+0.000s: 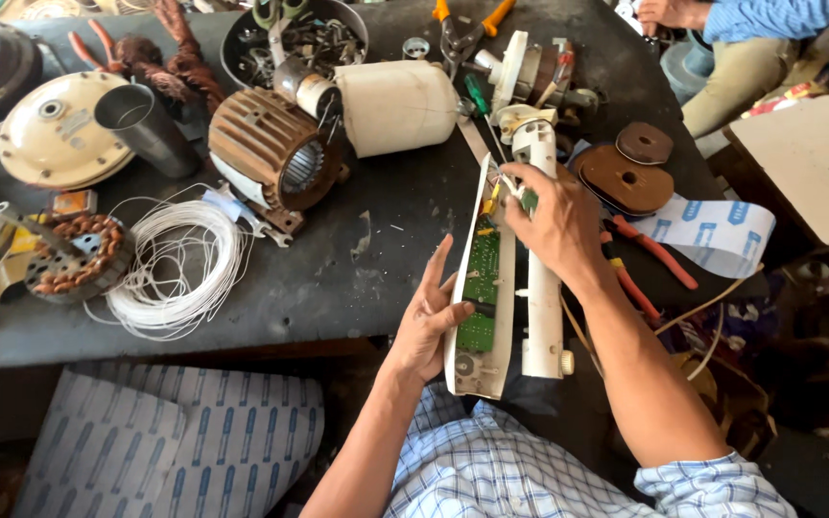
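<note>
the left hand (426, 321) cups the near part of a long white casing (480, 369), fingers spread, thumb pressed on the green circuit board (482, 278) inside it. the casing juts off the near right edge of the dark workbench (338, 278). the right hand (554, 216) covers the casing's far part; its fingertips pinch something among the small wires, but i cannot make out what. a white tube (541, 317) lies just right of it. orange-handled pliers (650, 254) sit partly hidden behind the right forearm. far right, another person's hand (669, 11) is cut off by the frame.
</note>
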